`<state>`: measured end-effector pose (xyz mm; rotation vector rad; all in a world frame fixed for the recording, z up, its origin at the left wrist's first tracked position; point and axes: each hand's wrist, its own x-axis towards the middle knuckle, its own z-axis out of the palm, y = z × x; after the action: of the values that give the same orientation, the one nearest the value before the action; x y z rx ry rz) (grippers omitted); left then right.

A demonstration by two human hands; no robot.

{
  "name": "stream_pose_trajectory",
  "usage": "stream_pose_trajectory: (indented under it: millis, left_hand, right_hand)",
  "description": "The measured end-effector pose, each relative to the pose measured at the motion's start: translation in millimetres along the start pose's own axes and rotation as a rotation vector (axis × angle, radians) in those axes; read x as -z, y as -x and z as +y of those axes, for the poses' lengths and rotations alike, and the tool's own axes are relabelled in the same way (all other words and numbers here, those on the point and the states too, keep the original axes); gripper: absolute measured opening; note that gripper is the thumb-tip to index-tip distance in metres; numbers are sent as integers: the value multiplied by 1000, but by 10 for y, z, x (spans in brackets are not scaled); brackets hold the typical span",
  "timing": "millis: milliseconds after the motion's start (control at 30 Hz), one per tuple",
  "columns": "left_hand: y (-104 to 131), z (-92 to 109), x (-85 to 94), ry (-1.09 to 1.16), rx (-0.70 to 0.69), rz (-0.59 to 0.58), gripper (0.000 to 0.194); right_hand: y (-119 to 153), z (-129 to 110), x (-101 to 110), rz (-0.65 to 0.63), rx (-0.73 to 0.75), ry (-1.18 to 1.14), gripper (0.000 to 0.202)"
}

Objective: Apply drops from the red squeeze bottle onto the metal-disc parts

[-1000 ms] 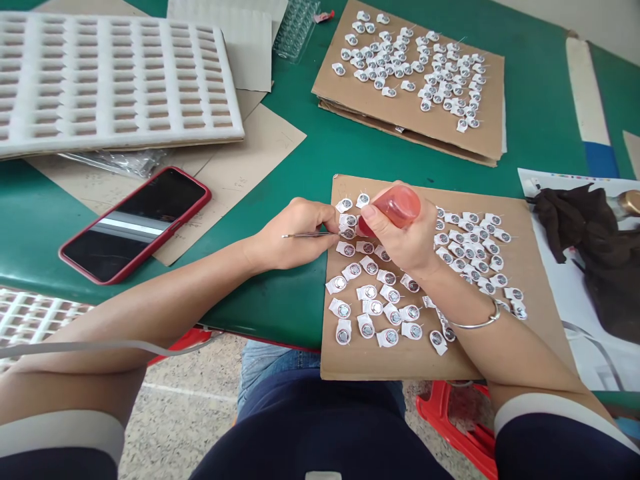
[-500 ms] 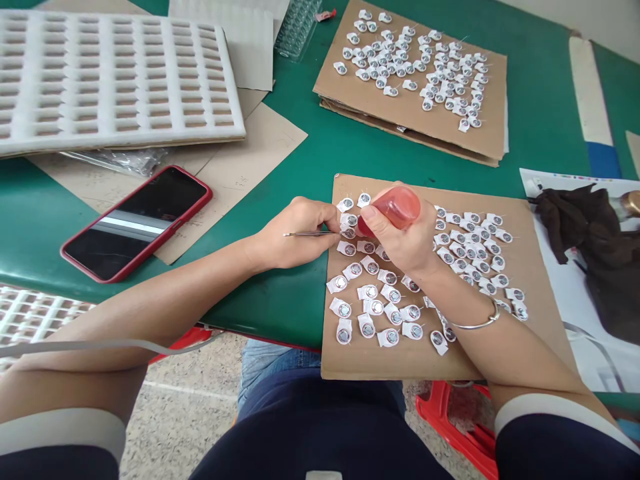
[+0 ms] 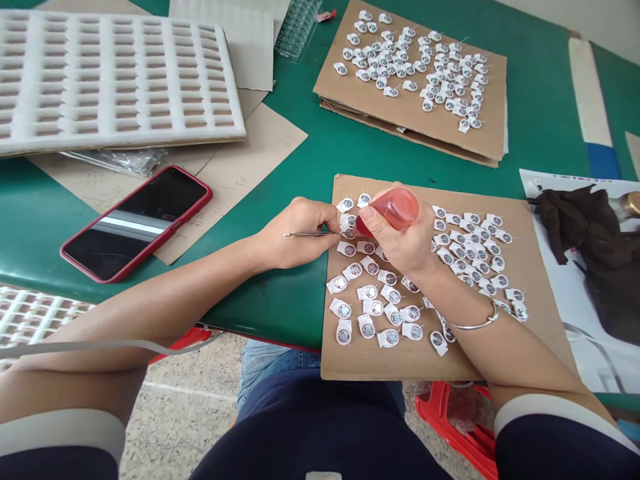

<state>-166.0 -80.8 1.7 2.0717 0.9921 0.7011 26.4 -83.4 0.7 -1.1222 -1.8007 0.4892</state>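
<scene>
My left hand is closed around a thin metal tool, its free end pointing left; the kind is hard to make out. The fingertips rest at the left edge of a cardboard sheet, beside small round silver parts with white tabs. Tilted in my closed right hand is a translucent red squeeze bottle, its narrow end pointing down and left toward those parts. The fingers and the hand hide where the bottle's tip ends. Several more such parts lie in rough rows on the cardboard.
Behind stands a cardboard stack covered with similar parts. On the left lie a red-cased phone and a white foam tray. Dark cloth lies on white paper at right. A grey cable crosses near my left arm.
The red bottle and my right hand have shifted very slightly to the left. My left hand and the parts look unchanged.
</scene>
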Motion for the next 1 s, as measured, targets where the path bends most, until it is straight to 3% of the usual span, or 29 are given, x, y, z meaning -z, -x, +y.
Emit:
stream_pose_trajectory:
  millis: [433, 567, 733, 867, 1000]
  left_hand:
    - [-5, -11, -5, 16, 4, -3, 9]
    - [6, -21, -14, 51, 3, 14, 7]
    - [21, -23, -7, 113, 21, 84, 5]
    - [-28, 6, 28, 146, 134, 200, 9]
    - [-116, 120, 35, -21, 198, 180, 6]
  right_hand:
    - [13, 13, -14, 9, -24, -23, 23]
    - [-42, 27, -9, 53, -172, -199, 27]
    - [-245, 108, 112, 224, -417, -542, 33]
    - [-408, 96, 277, 221, -464, -568, 32]
    - [-500, -11, 351, 192, -426, -604, 26]
